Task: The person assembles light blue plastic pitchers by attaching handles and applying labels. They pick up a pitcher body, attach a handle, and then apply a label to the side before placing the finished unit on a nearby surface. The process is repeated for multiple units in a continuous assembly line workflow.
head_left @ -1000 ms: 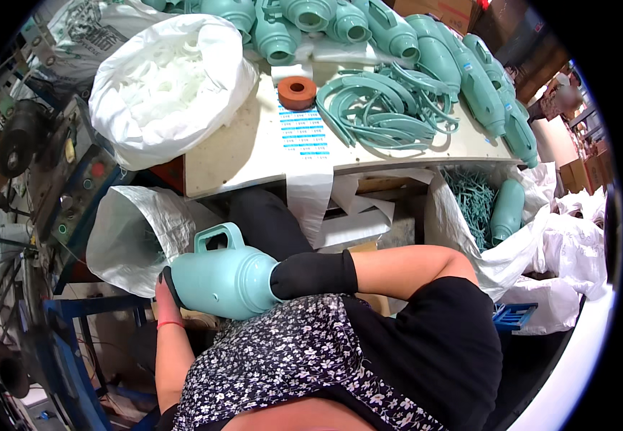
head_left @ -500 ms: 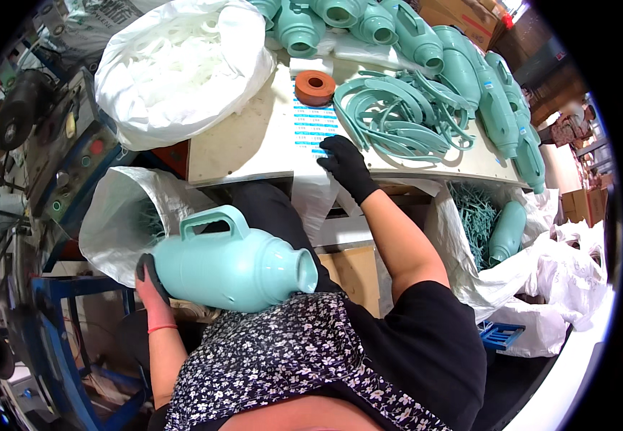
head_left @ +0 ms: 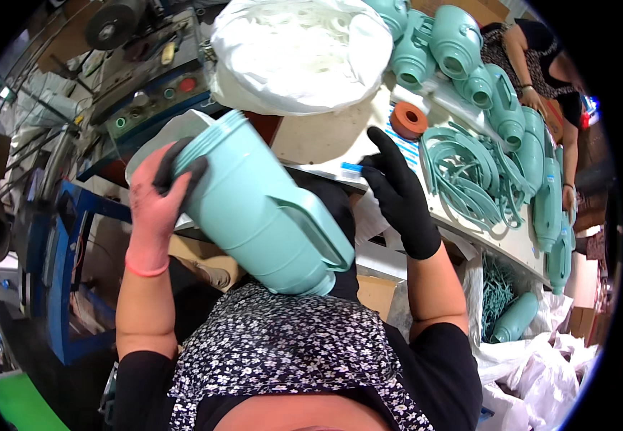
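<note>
My left hand (head_left: 159, 188), in a pink glove with dark fingertips, grips the ribbed, threaded end of a teal plastic thermos casing (head_left: 254, 201). The casing lies tilted above my lap, its narrow neck toward my body and its handle facing right. My right hand (head_left: 397, 190), in a black glove, is raised to the right of the casing, apart from it. A small blue and white sticker (head_left: 351, 169) is at its fingertips, and its index finger points up. Behind that hand, a sheet of stickers (head_left: 407, 149) lies on the table near a brown tape roll (head_left: 408, 120).
A white sack (head_left: 300, 57) of pale rings stands at the table's back. Teal straps (head_left: 469, 176) and several casings (head_left: 548, 201) fill the right side. Another person (head_left: 534, 61) reaches in at the far right. Left are a control panel (head_left: 157, 97) and blue frame (head_left: 74, 273).
The view has swung left. The casing has been tipped up, its ribbed end now raised and its handle turned right. My right hand has left the sticker sheet with a sticker.
</note>
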A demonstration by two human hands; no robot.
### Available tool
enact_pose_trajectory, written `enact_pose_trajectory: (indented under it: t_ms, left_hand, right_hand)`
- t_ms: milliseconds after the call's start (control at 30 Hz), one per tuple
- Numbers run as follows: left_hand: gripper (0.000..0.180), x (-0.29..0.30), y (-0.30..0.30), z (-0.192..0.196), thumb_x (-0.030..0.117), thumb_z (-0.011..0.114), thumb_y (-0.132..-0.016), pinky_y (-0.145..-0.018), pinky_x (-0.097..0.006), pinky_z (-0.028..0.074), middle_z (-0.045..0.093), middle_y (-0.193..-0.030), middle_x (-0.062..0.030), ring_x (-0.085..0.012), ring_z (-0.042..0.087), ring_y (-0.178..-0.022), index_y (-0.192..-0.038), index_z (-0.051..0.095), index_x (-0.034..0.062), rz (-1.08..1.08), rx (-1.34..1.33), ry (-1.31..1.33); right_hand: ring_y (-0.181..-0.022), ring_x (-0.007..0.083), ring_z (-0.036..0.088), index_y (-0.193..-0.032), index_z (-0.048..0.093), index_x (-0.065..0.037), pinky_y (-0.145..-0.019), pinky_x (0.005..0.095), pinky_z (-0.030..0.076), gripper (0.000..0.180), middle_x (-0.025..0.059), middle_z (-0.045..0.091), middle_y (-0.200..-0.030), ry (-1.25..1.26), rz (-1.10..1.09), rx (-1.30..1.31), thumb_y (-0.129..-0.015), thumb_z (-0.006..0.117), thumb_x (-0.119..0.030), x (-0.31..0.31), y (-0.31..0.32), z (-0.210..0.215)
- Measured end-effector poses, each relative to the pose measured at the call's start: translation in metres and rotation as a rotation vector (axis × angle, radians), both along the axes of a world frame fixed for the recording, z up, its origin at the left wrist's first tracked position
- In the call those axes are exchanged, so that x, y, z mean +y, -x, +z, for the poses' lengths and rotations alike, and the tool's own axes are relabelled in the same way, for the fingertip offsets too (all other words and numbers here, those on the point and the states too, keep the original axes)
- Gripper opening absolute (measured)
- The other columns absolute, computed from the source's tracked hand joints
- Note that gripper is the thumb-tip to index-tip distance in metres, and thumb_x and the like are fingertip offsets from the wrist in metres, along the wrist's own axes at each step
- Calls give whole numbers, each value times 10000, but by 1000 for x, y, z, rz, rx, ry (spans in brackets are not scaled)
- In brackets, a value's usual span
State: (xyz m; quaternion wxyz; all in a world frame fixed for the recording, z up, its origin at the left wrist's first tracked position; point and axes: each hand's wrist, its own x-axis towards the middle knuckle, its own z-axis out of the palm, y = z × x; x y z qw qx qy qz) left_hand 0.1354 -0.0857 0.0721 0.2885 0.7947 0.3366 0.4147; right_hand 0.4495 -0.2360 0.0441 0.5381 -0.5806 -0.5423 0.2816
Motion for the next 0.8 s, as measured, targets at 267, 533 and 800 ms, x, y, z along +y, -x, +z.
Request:
enact_pose_trajectory:
  t_ms: [267,533,800]
  left_hand:
    - [349,-16,-9,19,24,716,-755,-844,-281,483,658,-1043,-103,-158,615,-940,-1084,623,-47,-73,32,-10]
    - [365,-3,47,-18,-38,624,-775,-900,-315,477,636,-1114,-118,-208,618,-1001,-1139,604,-15,140,-282,58]
    - [303,-56,68,-67,210,440,-996,-917,-385,429,560,-1158,-137,-234,553,-1029,-1131,530,-46,264,-611,174]
  right_hand:
    - [-791,237,615,-1442,317,-50,-751,348,488,744,132,618,-851,-46,463,-383,-821,700,-199,51,53,54]
    - [-746,125,562,-1396,426,-63,-703,284,472,738,42,596,-797,330,272,-122,-766,761,-252,21,39,29]
    - [-1052,382,536,-1069,626,-68,-880,423,459,415,177,570,-1117,-359,-276,-399,-657,645,-21,18,50,-15]
